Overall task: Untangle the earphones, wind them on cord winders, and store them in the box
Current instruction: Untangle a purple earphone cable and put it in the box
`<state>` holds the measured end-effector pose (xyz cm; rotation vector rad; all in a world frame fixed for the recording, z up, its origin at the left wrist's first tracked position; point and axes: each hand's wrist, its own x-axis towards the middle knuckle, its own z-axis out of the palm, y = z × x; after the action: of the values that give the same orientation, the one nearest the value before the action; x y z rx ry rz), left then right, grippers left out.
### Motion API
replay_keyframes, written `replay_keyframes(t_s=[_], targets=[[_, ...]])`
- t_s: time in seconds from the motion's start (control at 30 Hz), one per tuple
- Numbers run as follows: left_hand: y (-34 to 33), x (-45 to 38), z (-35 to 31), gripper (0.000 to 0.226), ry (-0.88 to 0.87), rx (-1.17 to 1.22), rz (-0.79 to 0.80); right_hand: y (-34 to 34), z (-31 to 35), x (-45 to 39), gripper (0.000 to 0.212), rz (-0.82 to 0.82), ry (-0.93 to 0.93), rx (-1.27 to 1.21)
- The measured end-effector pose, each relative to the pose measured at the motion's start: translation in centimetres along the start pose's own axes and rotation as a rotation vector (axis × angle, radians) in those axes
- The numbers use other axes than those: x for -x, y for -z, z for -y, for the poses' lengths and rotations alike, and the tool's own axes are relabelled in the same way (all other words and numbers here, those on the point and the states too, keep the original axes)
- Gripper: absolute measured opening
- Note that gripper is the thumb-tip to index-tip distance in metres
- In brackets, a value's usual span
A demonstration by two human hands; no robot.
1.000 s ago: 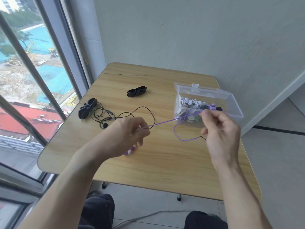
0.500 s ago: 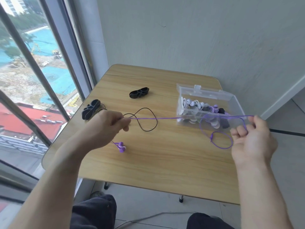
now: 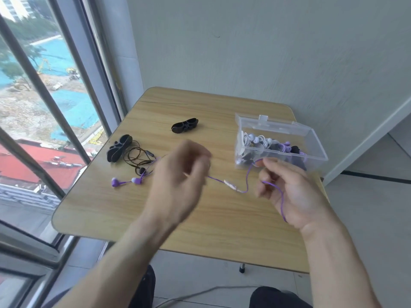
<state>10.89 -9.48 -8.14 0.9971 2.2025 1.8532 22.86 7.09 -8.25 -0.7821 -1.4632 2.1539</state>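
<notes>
The hands have come closer, so the purple cord [image 3: 244, 187] hangs loose: right hand [image 3: 293, 190] holds it, left hand [image 3: 180, 174] too blurry to tell.

Head-worn wide-angle view, looking forward and steeply down onto the desk [image 3: 222, 230] from close above, forearms entering from below, window at left.

— What sort of place is this?
— A high-rise room: small wooden table [image 3: 200, 218] in a bare corner, tall window [image 3: 44, 107] left of the fingers overlooking rooftops, grey tiled floor [image 3: 367, 218].
</notes>
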Motion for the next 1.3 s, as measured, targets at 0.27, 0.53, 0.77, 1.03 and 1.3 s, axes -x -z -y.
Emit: replay_keyframes(t_s=[0.27,0.53,0.77,1.03,1.3], targets=[[-5.1,2.5,0.4,0.033,0.282,0.331,0.502,-1.7,-0.9,0.7,0.026,0.268,0.094,-0.227],[-0.3,-1.1,1.6,0.031,0.410,0.137,0.812,3.2,0.5,-1.2,0.013,-0.465,0.140,-0.377],[3.9,-3.1,2.9,0.029,0.544,0.044,0.893,4.3,0.6,-1.0,0.014,-0.592,0.194,-0.216],[1.8,-2.3,1.1,0.028,0.349,0.214,0.603,1.7,-1.1,0.0,0.024,-0.394,0.486,0.757],[0.0,-1.5,1.1,0.036,0.276,-0.063,0.529,-1.8,-2.7,1.3,0.009,0.196,0.369,0.755]])
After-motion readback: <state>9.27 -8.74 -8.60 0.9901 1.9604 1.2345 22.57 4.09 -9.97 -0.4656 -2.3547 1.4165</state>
